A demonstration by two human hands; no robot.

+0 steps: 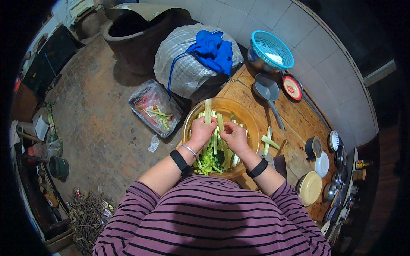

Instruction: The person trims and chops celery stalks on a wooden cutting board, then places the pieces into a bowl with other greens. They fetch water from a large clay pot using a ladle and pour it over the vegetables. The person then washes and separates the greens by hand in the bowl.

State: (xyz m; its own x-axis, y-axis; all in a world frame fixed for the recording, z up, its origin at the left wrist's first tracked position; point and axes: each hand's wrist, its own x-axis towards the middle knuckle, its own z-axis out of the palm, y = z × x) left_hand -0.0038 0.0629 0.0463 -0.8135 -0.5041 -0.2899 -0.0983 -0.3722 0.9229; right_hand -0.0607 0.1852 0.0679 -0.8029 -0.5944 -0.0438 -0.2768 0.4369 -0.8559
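Over a translucent amber plastic basin (254,128), both my hands hold pieces of celery. My left hand (202,132) grips a pale celery stalk (208,110) that points away from me. Close beside it, my right hand (235,136) pinches another celery piece (220,122) between thumb and fingers. Cut celery sticks and green celery leaves (209,163) lie in the basin below, partly hidden by my hands and wrists. Two short celery pieces (269,140) lie crossed on the wooden table (293,137), right of the basin.
Right of the basin are a grey long-handled dipper (267,88), a blue colander (272,48) and a yellow plate (310,188). A plastic-lined bin (157,108) with celery scraps stands left. A blue cloth (213,51) tops a plastic-wrapped bundle (179,57). Behind is a large jar (137,51).
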